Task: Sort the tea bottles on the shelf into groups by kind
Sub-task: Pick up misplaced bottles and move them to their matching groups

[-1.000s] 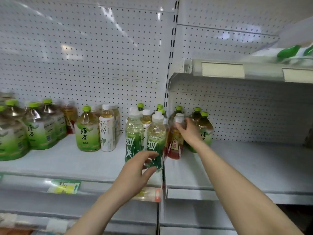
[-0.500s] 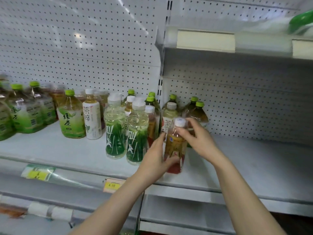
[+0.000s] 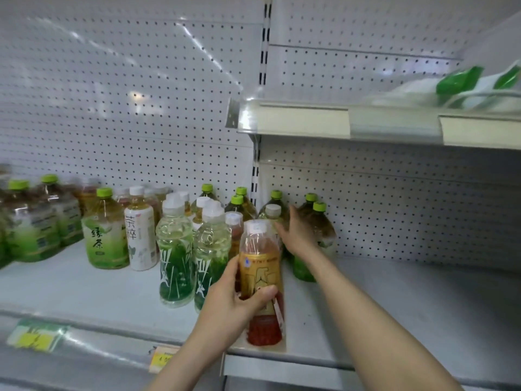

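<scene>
Handover done: the red tea bottle [image 3: 260,277] is held just right of the clear leaf-label bottles [image 3: 176,249], with the left hand [image 3: 236,303] alone gripping its label. The right hand [image 3: 296,238] has let go, fingers straight against the green-capped bottles [image 3: 324,230] farther right, probably choosing the next.

Background's all white pegboard [image 3: 127,94], with glare streaks across it from about 10 to 12 o'clock. A slotted upright [image 3: 263,52] runs down at 12, splitting the two bays. Off at 2 o'clock there's an upper shelf [image 3: 394,127] with blank cream label strips [image 3: 296,121] along its front lip. Some blurry green-and-white packets [image 3: 462,83] are lying on top, can't tell what they are. Down at 8 o'clock a green-and-yellow tag [image 3: 36,334] sits in the clear price rail [image 3: 93,342], too smeared to read. At 7ish there's an orange-edged yellow price tag [image 3: 162,358] starting "4.0".
</scene>
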Available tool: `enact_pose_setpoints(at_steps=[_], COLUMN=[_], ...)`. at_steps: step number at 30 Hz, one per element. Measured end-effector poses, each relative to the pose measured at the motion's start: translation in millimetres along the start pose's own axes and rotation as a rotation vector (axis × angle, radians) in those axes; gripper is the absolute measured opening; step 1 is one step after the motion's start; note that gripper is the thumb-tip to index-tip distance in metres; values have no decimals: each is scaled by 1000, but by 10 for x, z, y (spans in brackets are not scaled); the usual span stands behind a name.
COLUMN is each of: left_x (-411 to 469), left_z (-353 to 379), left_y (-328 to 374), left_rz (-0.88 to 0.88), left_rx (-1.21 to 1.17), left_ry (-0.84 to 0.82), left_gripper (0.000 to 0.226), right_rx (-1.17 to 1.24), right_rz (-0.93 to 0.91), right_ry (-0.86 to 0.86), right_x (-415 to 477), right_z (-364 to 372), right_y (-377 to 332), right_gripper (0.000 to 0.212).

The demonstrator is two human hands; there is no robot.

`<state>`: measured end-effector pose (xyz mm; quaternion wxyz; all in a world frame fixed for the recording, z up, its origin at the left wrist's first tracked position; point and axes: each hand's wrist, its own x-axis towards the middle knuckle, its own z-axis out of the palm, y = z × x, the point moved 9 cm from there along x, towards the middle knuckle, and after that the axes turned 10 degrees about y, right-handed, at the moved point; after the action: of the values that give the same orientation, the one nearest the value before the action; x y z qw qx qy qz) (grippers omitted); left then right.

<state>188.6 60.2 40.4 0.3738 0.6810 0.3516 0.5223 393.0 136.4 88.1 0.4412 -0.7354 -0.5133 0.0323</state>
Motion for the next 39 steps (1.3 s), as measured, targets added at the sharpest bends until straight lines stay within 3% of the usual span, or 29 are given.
enact_pose_setpoints(at_steps=[4,11,18,22,24,27,39], left_x=[-80,-279,-355,-333,-317,-275,20], left_z=[-209,-487,-920,-1371,-1636,-2094,-3646], left_y=[31,-19,-281,-419,-524,-667,-1069], left_rz=[-8,-33,-74,-95,-130,-174,-181], left_rx=[52,21,-33,-69,-110,-153,-130], left_ry=[19,65,86,88,74,73,93], left_gripper=[65,60,74,65,62,61,69], right_rx=[-39,-123,-73,41,102,171,-31], right_rz=[39,-21,-98,-96,-110,-115,-120], right_ry=[-19,98,173,150,149,133,177], right_x=[173,-276,-907,-1272,-1442,-1649,-1654], right_z=[349,135,-215,-197,-133,91,1655], right_y=[131,-52,-179,-524,-783,-1175,-2303], right_gripper=[63,70,68,72,62,54,72])
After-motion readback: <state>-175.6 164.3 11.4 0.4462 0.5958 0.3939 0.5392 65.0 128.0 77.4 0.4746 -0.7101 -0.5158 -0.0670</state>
